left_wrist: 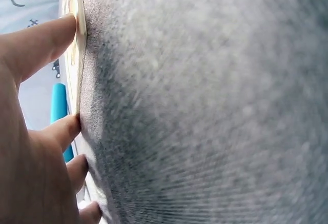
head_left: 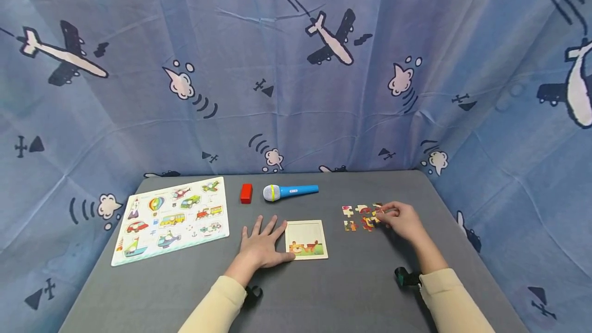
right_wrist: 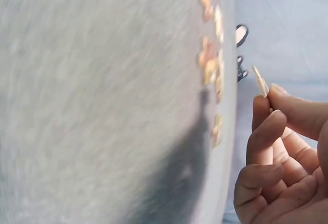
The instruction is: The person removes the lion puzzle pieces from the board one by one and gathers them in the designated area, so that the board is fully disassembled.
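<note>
My left hand lies with fingers spread at the left side of a square wooden puzzle board. Its thumb touches the board's lower left corner and its index fingertip the upper left one, as the left wrist view also shows. A strip of picture pieces fills the board's bottom; the upper part is bare wood. Between thumb and index finger, my right hand pinches a thin puzzle piece, seen edge-on and raised above the table. Several loose puzzle pieces lie beside and partly under that hand.
A blue toy microphone lies behind the board, with a red block to its left. A large picture board of vehicles covers the left of the grey table. A blue patterned curtain hangs behind.
</note>
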The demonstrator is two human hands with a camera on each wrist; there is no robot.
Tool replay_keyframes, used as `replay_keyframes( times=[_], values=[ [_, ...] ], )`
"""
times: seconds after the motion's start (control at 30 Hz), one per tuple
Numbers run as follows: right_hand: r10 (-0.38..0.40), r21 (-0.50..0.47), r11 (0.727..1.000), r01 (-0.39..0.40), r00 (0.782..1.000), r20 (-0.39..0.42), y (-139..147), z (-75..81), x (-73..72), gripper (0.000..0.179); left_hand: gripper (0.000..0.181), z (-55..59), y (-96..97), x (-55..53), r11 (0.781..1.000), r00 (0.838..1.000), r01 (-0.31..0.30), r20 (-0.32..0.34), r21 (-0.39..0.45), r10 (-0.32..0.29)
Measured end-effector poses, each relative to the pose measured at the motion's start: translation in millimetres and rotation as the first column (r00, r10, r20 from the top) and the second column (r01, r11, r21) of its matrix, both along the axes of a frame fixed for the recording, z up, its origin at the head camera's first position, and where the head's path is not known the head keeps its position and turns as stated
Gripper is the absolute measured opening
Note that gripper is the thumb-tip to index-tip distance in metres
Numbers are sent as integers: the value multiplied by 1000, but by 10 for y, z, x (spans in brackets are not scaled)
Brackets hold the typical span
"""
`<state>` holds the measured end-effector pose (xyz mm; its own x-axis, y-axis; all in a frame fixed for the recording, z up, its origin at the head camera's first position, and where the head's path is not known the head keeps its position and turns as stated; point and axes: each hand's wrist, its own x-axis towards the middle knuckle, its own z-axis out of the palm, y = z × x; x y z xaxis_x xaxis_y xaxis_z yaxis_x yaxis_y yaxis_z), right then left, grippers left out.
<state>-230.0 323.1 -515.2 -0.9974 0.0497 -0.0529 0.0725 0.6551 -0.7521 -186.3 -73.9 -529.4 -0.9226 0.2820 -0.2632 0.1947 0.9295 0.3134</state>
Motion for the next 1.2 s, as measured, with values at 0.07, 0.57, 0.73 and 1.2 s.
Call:
replay_keyframes(
  times=[0.07,0.57,0.73,1.2],
  values=[
    [-20,8,1000,20,1000,19,47,-40,-6,31,93,3,2,-1,1000,1000,1,1,-5,-1],
    [-86,252,966,63,993,81,126,-177,-21,26,94,-17,17,-22,1000,1000,-8,6,-19,8],
    [-82,281,958,61,995,61,123,-171,1,29,95,7,17,-3,1000,1000,-9,-4,-15,9],
    [52,236,971,-38,997,-52,-395,218,60,31,100,138,10,-66,999,988,25,150,-40,-18]
  ],
)
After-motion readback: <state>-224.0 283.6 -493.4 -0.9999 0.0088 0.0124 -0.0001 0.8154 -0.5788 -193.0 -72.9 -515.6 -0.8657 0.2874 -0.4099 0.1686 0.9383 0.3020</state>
